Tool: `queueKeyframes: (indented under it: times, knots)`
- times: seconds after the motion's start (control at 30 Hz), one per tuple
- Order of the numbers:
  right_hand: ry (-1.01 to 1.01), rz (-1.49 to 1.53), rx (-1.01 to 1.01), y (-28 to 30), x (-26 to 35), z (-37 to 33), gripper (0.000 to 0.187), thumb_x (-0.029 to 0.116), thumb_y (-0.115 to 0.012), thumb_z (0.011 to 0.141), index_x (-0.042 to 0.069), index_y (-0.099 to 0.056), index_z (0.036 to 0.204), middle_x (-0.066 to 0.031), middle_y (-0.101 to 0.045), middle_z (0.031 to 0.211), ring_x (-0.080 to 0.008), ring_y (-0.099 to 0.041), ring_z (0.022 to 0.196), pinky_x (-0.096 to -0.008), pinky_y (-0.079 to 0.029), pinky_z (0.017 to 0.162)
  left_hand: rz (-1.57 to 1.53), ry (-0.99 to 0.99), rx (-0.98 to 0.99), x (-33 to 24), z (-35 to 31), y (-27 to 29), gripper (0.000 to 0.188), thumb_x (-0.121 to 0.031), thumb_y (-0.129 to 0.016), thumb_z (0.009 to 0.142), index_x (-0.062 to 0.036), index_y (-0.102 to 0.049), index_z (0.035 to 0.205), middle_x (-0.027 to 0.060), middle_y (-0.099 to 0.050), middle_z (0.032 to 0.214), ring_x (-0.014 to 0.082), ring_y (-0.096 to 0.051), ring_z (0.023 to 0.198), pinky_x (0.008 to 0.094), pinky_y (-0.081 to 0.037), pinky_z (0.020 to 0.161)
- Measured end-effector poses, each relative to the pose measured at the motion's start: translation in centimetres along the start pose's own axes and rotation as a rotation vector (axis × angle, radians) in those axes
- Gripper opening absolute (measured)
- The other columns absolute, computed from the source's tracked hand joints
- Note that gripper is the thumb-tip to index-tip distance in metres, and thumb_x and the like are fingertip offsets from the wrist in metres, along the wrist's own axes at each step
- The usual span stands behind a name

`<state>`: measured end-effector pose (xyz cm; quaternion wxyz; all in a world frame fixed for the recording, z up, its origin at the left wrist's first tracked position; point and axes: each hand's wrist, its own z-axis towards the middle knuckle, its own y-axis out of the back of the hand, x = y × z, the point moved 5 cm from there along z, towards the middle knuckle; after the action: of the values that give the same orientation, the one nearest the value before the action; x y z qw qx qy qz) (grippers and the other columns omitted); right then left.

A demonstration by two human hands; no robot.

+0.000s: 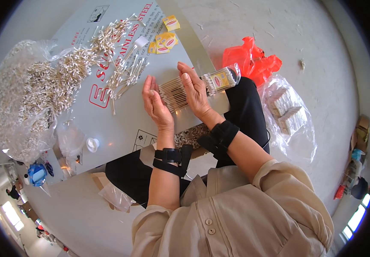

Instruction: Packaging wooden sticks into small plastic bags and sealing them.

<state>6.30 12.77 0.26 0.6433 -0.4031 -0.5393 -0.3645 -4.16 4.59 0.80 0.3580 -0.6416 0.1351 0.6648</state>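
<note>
A flat clear packet of cotton swabs [174,95] lies near the table's front edge, its sticks side by side. Its right end carries a yellow-and-red label card [222,80] and a loose plastic flap. My left hand [157,107] is held upright at the packet's left end, fingers stretched out and slightly cupped. Across the packet's middle rests my right hand [196,94], fingers extended and covering some of the sticks. Neither hand visibly wraps round the packet. Black straps circle both my wrists.
Loose cotton swabs [125,77] lie beside a big clear bag [26,94] of swabs on the metal-sheet table [116,132]. Small yellow cards [164,43] sit at the back, a white cap [92,144] at left. On the right are a red plastic bag [251,60] and a clear bag [290,118] of packs.
</note>
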Motion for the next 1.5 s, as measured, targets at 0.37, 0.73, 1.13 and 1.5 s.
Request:
queueKeyframes:
  times: [0.37, 0.73, 1.13, 1.5]
  knots:
    - [-0.182, 0.296, 0.006, 1.9, -0.2, 0.5, 0.048, 0.031, -0.044, 0.103, -0.006, -0.046, 0.135, -0.0138, -0.050, 0.138, -0.0216, -0.045, 0.130, -0.0328, -0.035, 0.110, 1.468, -0.272, 0.616, -2.0, -3.0, -2.4, 0.080, -0.049, -0.057, 0.088, -0.0031, -0.029, 0.147, 0.0177, -0.024, 0.155, 0.0315, -0.018, 0.145, 0.0547, -0.012, 0.116]
    - [-0.147, 0.165, 0.028, 1.2, 0.2, 0.4, 0.050, 0.033, -0.041, 0.104, -0.005, -0.044, 0.137, -0.0132, -0.046, 0.141, -0.0183, -0.041, 0.133, -0.0305, -0.031, 0.112, 0.535, -0.147, 0.095, -1.3, -0.5, 0.6, 0.069, -0.042, -0.037, 0.102, 0.0045, -0.018, 0.149, 0.0243, -0.017, 0.155, 0.0327, -0.016, 0.145, 0.0420, -0.013, 0.118]
    - [-0.106, 0.202, 0.020, 1.0, -0.4, 0.5, 0.053, 0.035, -0.041, 0.103, -0.005, -0.043, 0.138, -0.0126, -0.043, 0.144, -0.0186, -0.040, 0.133, -0.0310, -0.030, 0.113, -0.203, 0.098, -0.068, 0.8, 0.0, -0.1, 0.066, -0.038, -0.041, 0.101, 0.0063, -0.024, 0.146, 0.0201, -0.025, 0.153, 0.0284, -0.023, 0.143, 0.0417, -0.019, 0.117]
    - [-0.099, 0.177, -0.024, 3.6, 0.6, -0.3, 0.042, 0.026, -0.048, 0.102, -0.004, -0.051, 0.131, -0.0115, -0.057, 0.128, -0.0178, -0.051, 0.122, -0.0295, -0.039, 0.106, 0.073, 0.041, -0.083, -1.1, -0.5, 3.9, 0.058, -0.033, -0.045, 0.100, 0.0031, -0.034, 0.143, 0.0188, -0.035, 0.149, 0.0283, -0.031, 0.140, 0.0432, -0.020, 0.116]
